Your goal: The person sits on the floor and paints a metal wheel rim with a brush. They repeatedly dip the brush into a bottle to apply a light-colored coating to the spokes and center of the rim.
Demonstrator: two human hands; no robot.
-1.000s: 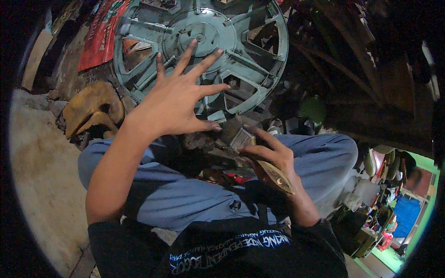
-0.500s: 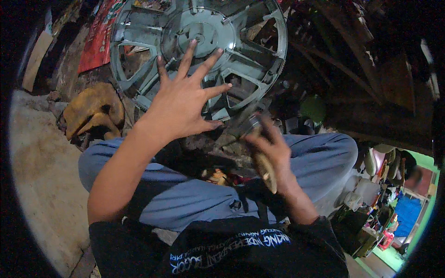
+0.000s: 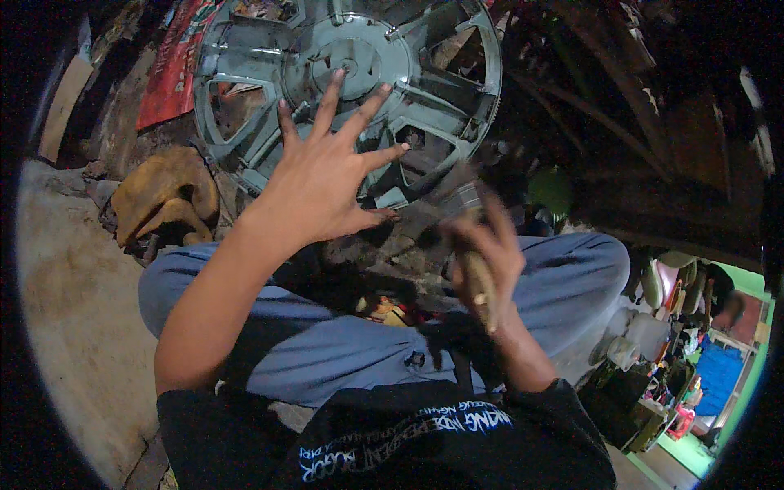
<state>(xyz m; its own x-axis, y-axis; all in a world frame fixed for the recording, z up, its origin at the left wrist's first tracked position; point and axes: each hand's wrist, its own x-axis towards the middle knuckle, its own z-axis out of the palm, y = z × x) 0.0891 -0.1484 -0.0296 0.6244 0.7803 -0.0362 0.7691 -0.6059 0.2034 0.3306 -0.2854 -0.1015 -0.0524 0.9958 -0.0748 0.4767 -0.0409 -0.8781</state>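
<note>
A large grey-green spoked wheel-like disc [image 3: 392, 37], with a raised round hub and a finely toothed rim, stands or leans before my crossed legs. My left hand [image 3: 327, 171] is stretched over its lower part with the fingers spread wide. The fingertips lie at the hub and seem to rest on it. Just right of the disc's lower edge, my right hand [image 3: 490, 253] is closed around a paintbrush [image 3: 482, 298] with a pale wooden handle. The brush's metal band points up toward the disc. Its bristles are blurred by motion, so I cannot tell whether they touch the rim.
A crumpled yellow-brown cloth or sack [image 3: 167, 192] lies left of the disc. Behind it is a red printed sheet [image 3: 175, 65]. A green round object [image 3: 550, 192] stands in shadow at the right. Clutter and a blue cloth [image 3: 719, 376] show at the far right.
My right hand has moved slightly to the right with the brush, whose handle now stands more upright. The disc has shifted a little to the left. My left hand keeps its place.
</note>
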